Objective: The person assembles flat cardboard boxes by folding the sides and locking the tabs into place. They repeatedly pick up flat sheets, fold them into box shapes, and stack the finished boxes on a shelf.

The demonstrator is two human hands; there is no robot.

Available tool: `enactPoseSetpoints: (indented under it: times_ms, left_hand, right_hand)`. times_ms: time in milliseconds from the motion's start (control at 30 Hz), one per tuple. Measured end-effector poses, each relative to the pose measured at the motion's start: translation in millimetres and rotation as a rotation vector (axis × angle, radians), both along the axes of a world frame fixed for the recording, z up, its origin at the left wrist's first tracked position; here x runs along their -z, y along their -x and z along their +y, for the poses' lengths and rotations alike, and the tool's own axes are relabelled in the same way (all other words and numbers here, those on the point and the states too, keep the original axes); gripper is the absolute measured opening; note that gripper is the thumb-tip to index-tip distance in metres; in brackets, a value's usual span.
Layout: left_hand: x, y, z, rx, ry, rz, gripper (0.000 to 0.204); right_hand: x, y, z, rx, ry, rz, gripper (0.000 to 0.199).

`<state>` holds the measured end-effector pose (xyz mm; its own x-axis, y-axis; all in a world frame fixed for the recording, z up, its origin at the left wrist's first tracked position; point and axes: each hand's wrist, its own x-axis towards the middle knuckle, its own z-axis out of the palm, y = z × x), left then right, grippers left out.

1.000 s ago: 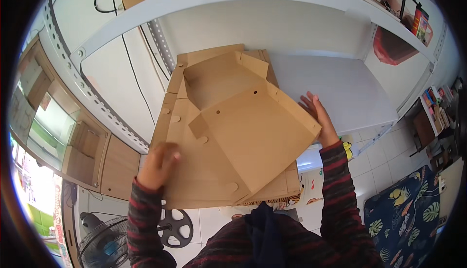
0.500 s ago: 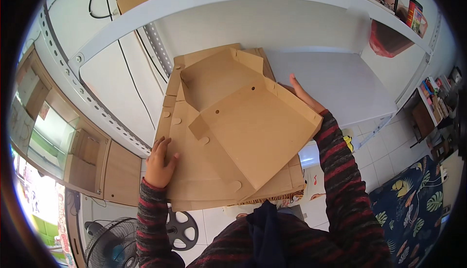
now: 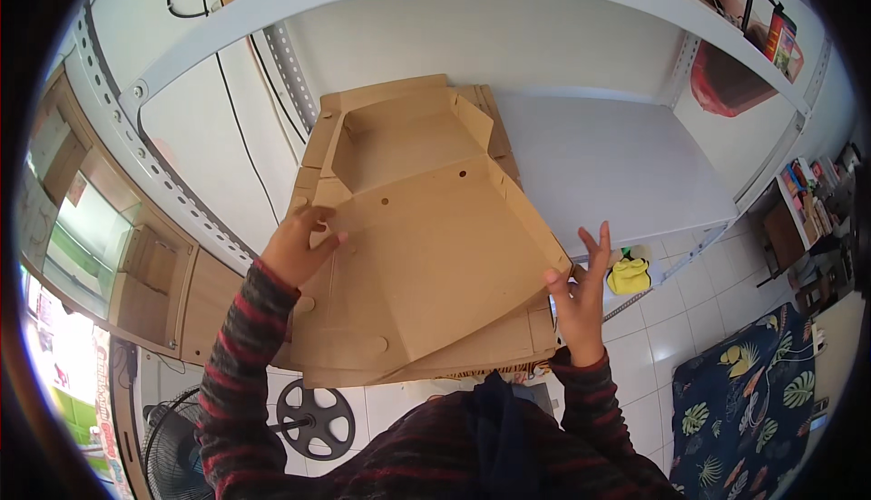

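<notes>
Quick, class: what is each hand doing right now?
Left hand: fingers curled on the left edge of the cardboard box.
Right hand: open, fingers spread against its right edge.
</notes>
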<state>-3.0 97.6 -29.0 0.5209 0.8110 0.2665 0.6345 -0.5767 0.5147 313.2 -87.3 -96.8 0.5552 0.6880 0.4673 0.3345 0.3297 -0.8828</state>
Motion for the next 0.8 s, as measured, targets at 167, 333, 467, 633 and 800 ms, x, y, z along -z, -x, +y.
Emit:
enactPoseSetpoints:
  times_ms: [167, 333, 467, 633, 800]
  left_hand:
    - [15.8, -5.2, 33.2, 0.012, 0.172, -0.196, 0.014]
    - [-5.0, -31.5, -8.0, 0.093, 0.215, -0.246, 0.009]
    - [-29.4, -49.1, -44.8, 0.138, 0.335, -0.197, 0.017]
    - [-40.7, -96.6, -80.6, 0.334, 0.328, -0.227, 0.026]
    - [-36.1, -147.7, -93.9, 0.429, 0.274, -0.107, 0.038]
  right_hand:
    - [-17.0, 4.0, -8.6, -0.163, 0.070, 0.222, 0.082]
    - [-17.0, -17.5, -6.2, -0.195, 0.041, 0.326, 0.062]
    - [-30.2, -54.1, 7.9, -0.118, 0.002, 0.390, 0.049]
    - [-53.6, -144.6, 54.9, -0.081, 0.057, 0.315, 0.045]
    - [-76.7, -199.4, 85.9, -0.436, 0.139, 0.353, 0.047]
